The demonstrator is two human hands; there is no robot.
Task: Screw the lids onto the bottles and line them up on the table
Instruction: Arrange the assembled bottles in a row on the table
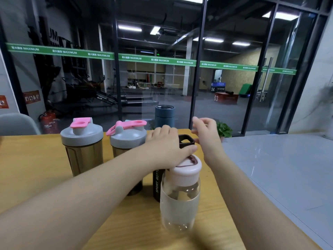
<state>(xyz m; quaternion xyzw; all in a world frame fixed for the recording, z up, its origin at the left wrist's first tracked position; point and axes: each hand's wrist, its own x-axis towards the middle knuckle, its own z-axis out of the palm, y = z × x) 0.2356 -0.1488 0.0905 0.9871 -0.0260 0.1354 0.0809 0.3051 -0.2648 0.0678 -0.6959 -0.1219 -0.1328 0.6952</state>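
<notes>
The black sport bottle (156, 183) stands mid-table, at 12 o'clock from the clear pink-lidded bottle (180, 197). The left hand (167, 147) lies over its dark lid (186, 141), fingers curled down on it. The right hand (205, 134), at 3 o'clock, hangs loosely spread and blurred, gripping nothing. Two grey-lidded shakers (82, 139) stand at 9 o'clock. Best to steady the body low and turn the lid level until snug

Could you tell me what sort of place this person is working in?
Most likely a gym's front area. The glass wall carries a green strip printed MAXIMUM, numbered jump boxes stand on the dark floor behind it, and the wooden table holds shaker bottles.
</notes>
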